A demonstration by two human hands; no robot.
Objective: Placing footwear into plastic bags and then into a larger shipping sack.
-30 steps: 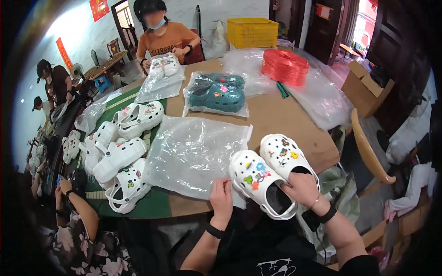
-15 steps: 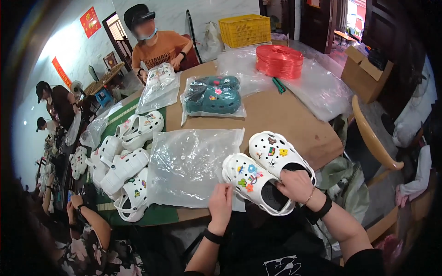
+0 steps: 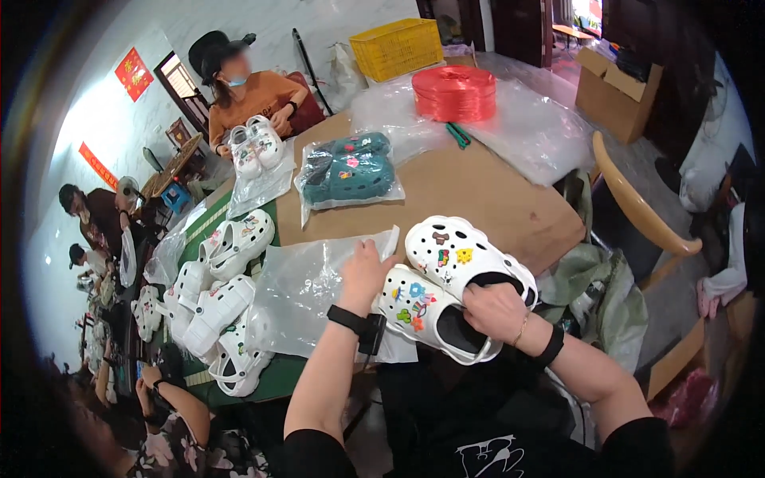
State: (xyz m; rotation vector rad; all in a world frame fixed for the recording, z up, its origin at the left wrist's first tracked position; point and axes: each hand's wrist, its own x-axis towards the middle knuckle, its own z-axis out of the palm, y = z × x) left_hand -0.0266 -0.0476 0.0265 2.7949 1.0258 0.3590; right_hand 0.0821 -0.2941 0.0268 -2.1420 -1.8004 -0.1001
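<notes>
A pair of white clogs (image 3: 470, 257) with colourful charms is in my right hand (image 3: 497, 312), whose fingers are closed round the two inner edges at the foot openings. The clogs lie side by side, toes pointing away from me, at the table's near edge. My left hand (image 3: 366, 272) rests over a clear plastic bag (image 3: 307, 291), just left of the clogs' toes, thumb apart from the fingers. Part of the flat bag is hidden under my left hand and wrist. Left of the bag lies a heap of white clogs (image 3: 219, 315).
A bagged teal pair of clogs (image 3: 351, 171) lies farther back. Beyond it are a roll of red plastic twine (image 3: 454, 94), green-handled snips (image 3: 458, 135) and clear sheeting (image 3: 530, 155). Across the table a person in orange (image 3: 259, 111) handles white clogs. A wooden chair (image 3: 629, 199) stands right.
My left hand has moved up from the bag's near edge toward its far right corner, and its fingers have spread. The person across has raised white clogs upright. The view has shifted slightly.
</notes>
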